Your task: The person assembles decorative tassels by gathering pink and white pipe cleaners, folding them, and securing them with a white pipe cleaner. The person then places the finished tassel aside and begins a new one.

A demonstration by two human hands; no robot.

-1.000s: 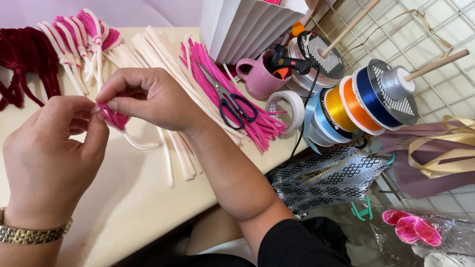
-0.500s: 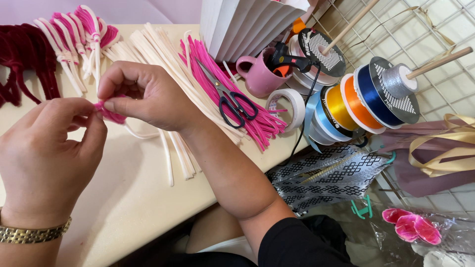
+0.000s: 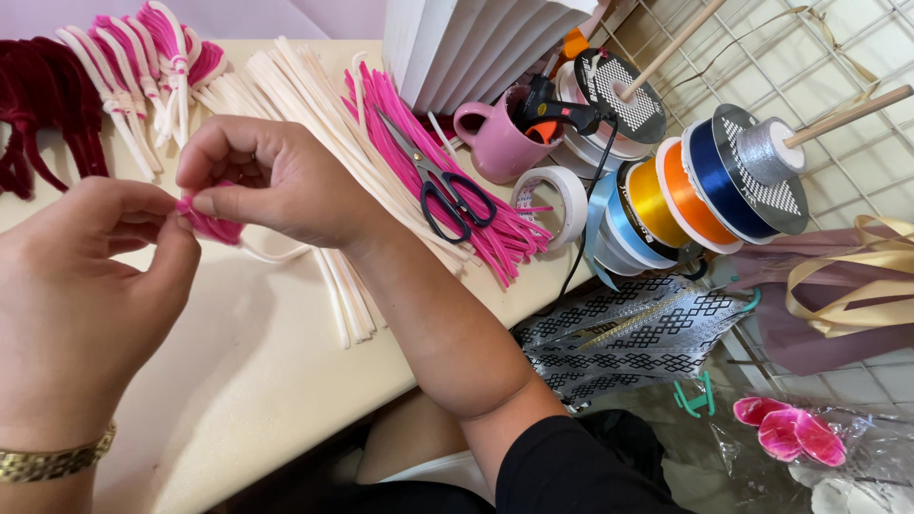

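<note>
Above the cream surface (image 3: 267, 381), the left hand (image 3: 90, 286) and right hand (image 3: 271, 181) both have fingers clamped on a pink strip (image 3: 211, 227); scissors (image 3: 447, 190) lie nearby.

Scissors (image 3: 452, 195) on the strips (image 3: 495, 238) — mug (image 3: 500, 143) behind, tape roll (image 3: 557, 205) right — spools (image 3: 705, 190) beyond.

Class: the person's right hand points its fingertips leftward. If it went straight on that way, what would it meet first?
Most likely the left hand: the right hand already pinches the same pink strip right beside its fingers.
</note>
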